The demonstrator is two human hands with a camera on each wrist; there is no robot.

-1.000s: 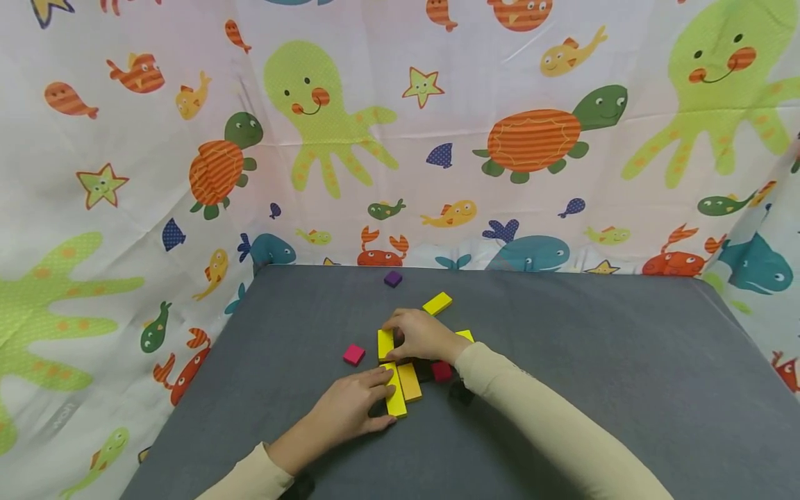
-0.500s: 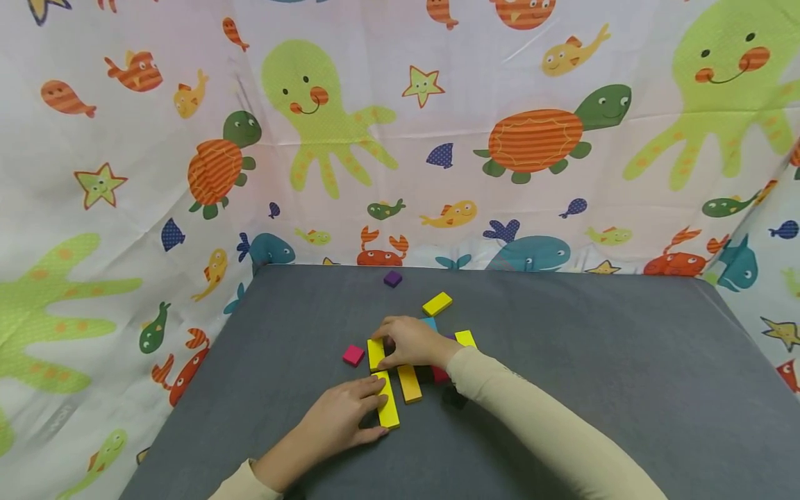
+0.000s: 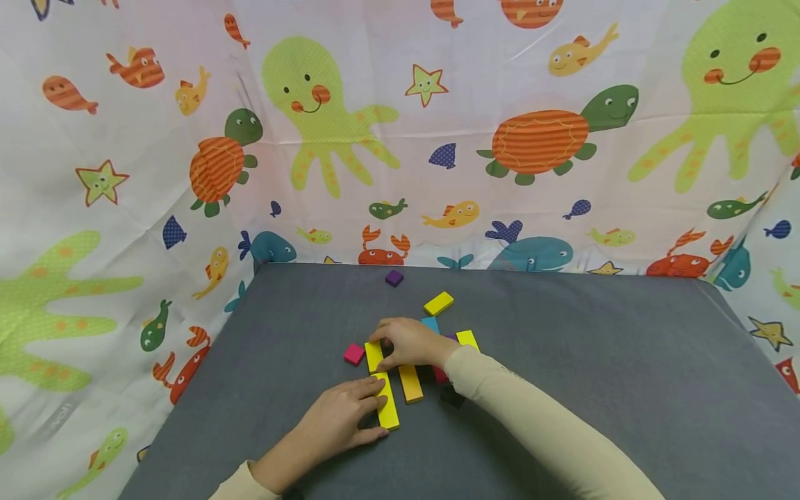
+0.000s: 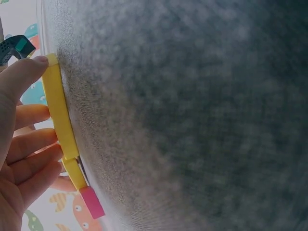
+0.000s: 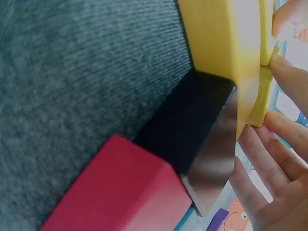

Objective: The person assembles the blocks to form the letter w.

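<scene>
My left hand (image 3: pixel 340 414) holds a long yellow block (image 3: pixel 389 408) flat on the grey table, thumb at its near end and fingertips along its far part. In the left wrist view the thumb presses the tip of this yellow block (image 4: pixel 58 108). My right hand (image 3: pixel 415 342) pinches a shorter yellow block (image 3: pixel 374 356) between thumb and fingertips. The two yellow blocks meet end to end in a line. Just right of them lies an orange-yellow block (image 3: pixel 410 384), with a black block (image 5: pixel 187 120) and a red block (image 5: pixel 125 187) beside it, partly hidden under the right forearm.
A pink block (image 3: pixel 353 355) lies close left of the short yellow one. Farther back are a purple block (image 3: pixel 394 278), a yellow block (image 3: pixel 439 303) and a blue block (image 3: pixel 430 324). Another yellow block (image 3: pixel 467 339) shows behind the right wrist. A printed curtain (image 3: pixel 375 139) hangs behind the table.
Both hands have shifted the two yellow blocks left and slightly nearer, opening a gap to the orange-yellow block. Over the last half second they hardly moved.
</scene>
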